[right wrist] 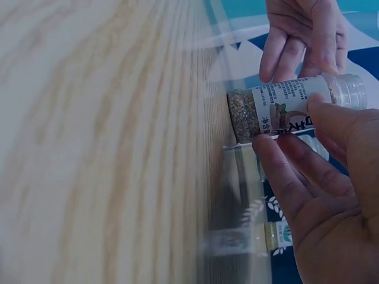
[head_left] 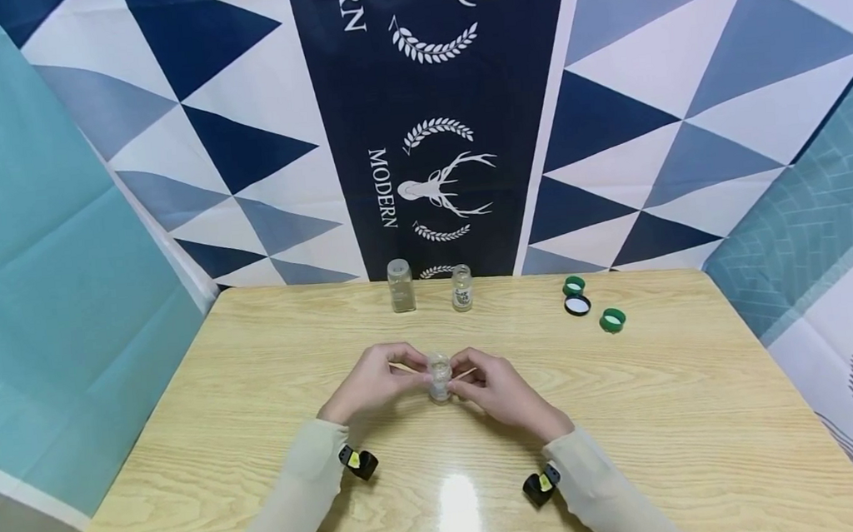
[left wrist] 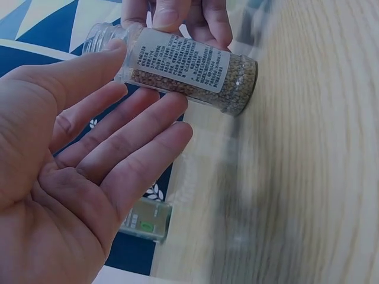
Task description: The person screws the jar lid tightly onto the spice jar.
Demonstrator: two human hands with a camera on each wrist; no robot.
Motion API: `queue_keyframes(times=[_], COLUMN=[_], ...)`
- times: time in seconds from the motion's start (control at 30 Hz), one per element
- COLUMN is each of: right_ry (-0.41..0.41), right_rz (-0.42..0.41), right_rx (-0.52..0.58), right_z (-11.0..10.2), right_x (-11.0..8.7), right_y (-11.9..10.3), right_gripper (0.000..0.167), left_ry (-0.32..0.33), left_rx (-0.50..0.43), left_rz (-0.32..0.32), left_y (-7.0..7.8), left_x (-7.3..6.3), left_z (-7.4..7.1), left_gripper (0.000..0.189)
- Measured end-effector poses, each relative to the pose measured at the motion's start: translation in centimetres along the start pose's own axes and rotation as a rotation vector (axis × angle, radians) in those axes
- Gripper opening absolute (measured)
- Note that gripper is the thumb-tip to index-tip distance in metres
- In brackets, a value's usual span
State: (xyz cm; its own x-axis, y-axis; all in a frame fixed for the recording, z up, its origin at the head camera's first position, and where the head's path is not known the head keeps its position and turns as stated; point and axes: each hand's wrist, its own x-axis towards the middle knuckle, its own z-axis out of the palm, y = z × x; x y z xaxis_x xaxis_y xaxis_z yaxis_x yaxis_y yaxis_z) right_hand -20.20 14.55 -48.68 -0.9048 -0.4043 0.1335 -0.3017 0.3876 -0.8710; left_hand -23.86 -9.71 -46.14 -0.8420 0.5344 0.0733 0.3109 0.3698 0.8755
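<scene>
A small uncapped glass spice jar (head_left: 440,379) with a printed label stands at the middle of the table, between both hands. Brown granules (right wrist: 242,112) fill its lower part, as the right wrist view shows. My left hand (head_left: 383,378) pinches the jar near its neck from the left, thumb on the glass and the other fingers fairly straight. From the right, my right hand (head_left: 502,387) grips the labelled body between thumb and fingers. The jar's base (left wrist: 247,89) is right at the tabletop in the left wrist view.
Along the back edge stand a squarish glass jar (head_left: 402,289) and a smaller round jar (head_left: 462,290). To the back right lie a green cap (head_left: 574,286), a black-rimmed cap (head_left: 577,305) and another green cap (head_left: 613,320). Patterned cloth (head_left: 431,132) hangs behind the table.
</scene>
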Motion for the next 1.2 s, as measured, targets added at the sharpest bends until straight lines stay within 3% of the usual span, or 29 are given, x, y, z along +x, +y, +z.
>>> queue_keyframes(times=[0.4,0.83,0.97,1.2], right_ry=[0.003,0.019,-0.002,-0.044], right_rz=[-0.012,0.039,0.057,0.086], right_rx=[0.014,0.028,0.024,0.027], right_z=[-0.2,-0.9,-1.4,-2.2], right_x=[-1.4,-2.2,-2.2,-2.2], right_y=[0.3,0.4,0.3,0.6], right_gripper=[0.024,0.023,0.024,0.024], left_ry=[-0.023,-0.006,0.0,-0.009], left_rx=[-0.082,-0.151,-0.165,-0.166], left_rz=[0.006,0.013,0.039,0.029], left_y=[0.1,0.0,0.2,0.2], left_x=[-0.4,-0.3,-0.4,-0.5], left_z=[1.0,2.5,2.8,3.5], left_gripper=[0.023,0.025,0.032,0.03])
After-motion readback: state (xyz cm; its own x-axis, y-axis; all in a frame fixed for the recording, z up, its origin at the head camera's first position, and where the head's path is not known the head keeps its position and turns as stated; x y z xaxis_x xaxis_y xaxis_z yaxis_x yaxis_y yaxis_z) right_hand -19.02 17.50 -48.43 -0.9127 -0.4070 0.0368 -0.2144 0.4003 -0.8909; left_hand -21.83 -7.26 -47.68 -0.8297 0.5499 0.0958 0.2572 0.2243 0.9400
